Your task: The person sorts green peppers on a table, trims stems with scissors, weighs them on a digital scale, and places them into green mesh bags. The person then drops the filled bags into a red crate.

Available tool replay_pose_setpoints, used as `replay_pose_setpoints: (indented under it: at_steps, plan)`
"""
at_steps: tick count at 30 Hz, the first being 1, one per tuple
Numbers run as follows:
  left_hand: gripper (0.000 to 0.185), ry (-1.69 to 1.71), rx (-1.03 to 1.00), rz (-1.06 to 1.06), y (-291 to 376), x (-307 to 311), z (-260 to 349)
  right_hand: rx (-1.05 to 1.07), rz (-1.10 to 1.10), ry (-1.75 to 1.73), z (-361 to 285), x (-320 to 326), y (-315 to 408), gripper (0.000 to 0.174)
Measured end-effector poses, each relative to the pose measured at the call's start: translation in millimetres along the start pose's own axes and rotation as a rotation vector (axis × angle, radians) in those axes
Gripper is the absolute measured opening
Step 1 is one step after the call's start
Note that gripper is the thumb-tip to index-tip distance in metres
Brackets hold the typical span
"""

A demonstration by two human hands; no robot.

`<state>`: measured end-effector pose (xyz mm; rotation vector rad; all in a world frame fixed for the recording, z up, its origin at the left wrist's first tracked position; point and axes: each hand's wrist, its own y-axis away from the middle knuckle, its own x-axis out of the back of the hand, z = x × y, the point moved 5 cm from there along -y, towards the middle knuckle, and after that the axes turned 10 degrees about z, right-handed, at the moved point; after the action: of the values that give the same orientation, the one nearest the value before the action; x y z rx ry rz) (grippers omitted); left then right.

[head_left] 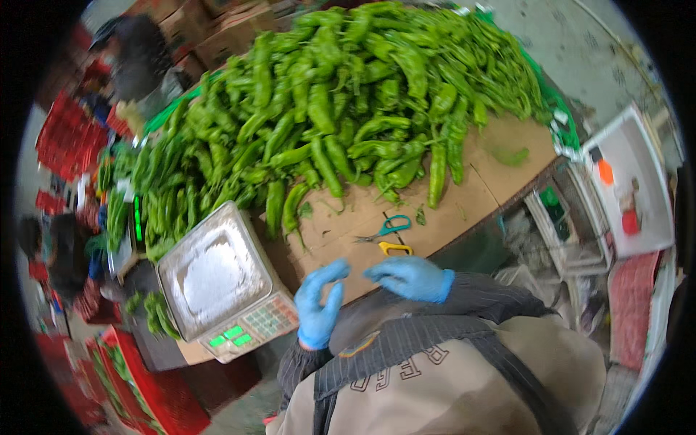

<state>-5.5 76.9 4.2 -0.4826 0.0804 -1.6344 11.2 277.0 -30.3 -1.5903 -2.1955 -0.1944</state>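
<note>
My left hand, in a blue glove, is raised beside the keypad of a digital weighing scale, fingers apart and holding nothing. The scale's metal pan bears no peppers. My right hand, also gloved in blue, hovers near the table edge with nothing visible in it; its fingers are slightly blurred. Just beyond it lie scissors with teal handles and a yellow-handled tool, on the cardboard table cover. A large heap of long green peppers spreads across the table.
At right stand a white bin and a wire-sided crate. A red crate with green produce is at lower left. Two other people are at the left, one near a second scale. Cardboard boxes are stacked behind.
</note>
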Motion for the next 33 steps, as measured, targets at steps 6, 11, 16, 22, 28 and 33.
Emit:
replay_pose_setpoints:
  at_steps: [6,11,16,22,28,33]
  plan:
    - [0.031,-0.178,0.059,-0.521,-46.7,-107.4,-50.4,-0.324,0.665,-0.090,50.2,95.5,74.6,0.020]
    - [0.029,-0.429,0.007,-0.768,-55.5,-141.7,-63.4,-0.368,0.795,0.009,86.7,138.1,83.7,0.022]
    - [0.032,-0.366,0.083,-0.700,-67.8,-153.9,-57.5,-0.287,0.959,-0.046,98.1,206.8,54.2,0.023]
    - [0.032,-0.236,0.137,-0.659,-69.9,-148.1,-73.0,-0.117,1.164,0.077,113.1,287.0,27.1,0.023]
    - [0.029,0.081,0.441,-0.501,-86.2,-163.2,-46.1,-0.175,1.261,0.304,161.8,381.4,33.3,0.026]
    - [0.025,-0.163,0.367,-0.304,-92.7,-176.6,-46.8,-0.155,1.266,0.795,187.9,481.2,0.9,0.031]
